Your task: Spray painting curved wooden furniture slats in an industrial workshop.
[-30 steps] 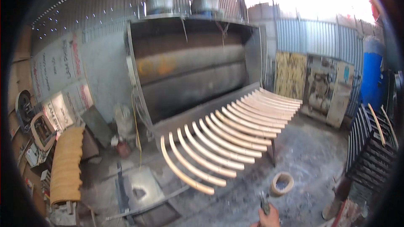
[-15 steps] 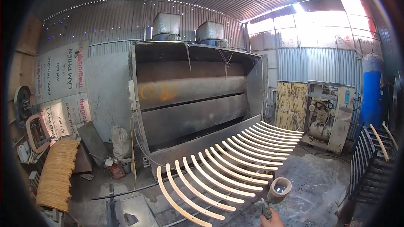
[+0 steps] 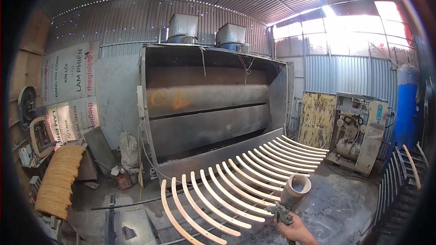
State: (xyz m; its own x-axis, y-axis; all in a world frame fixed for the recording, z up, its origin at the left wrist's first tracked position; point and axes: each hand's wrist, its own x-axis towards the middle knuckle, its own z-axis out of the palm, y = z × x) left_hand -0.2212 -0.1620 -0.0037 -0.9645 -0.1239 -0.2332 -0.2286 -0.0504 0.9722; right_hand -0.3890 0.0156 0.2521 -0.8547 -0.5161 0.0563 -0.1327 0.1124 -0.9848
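My right hand (image 3: 296,228) comes up from the lower edge, fingers closed round the grip of a spray gun (image 3: 282,215). An open, wide-mouthed cup (image 3: 293,198) sits at the top of the gun, with greyish liquid inside. The gun's nozzle end points left, near the front ends of a long row of curved pale wooden slats (image 3: 234,192). The slats lie side by side, a little apart, with small dark holes in some; their support is mostly hidden beneath them. My left hand is out of sight.
Behind the slats stands a large dark metal spray booth (image 3: 209,95). To the left is a stack of yellowish curved slats (image 3: 61,181). A compressor (image 3: 347,134) and a blue tank (image 3: 405,109) stand at the right, beside a dark rack (image 3: 399,190) holding slats.
My right hand has risen further into view with the spray gun, and its cup has come up and slightly left. The view has shifted a little; the slats lie as before.
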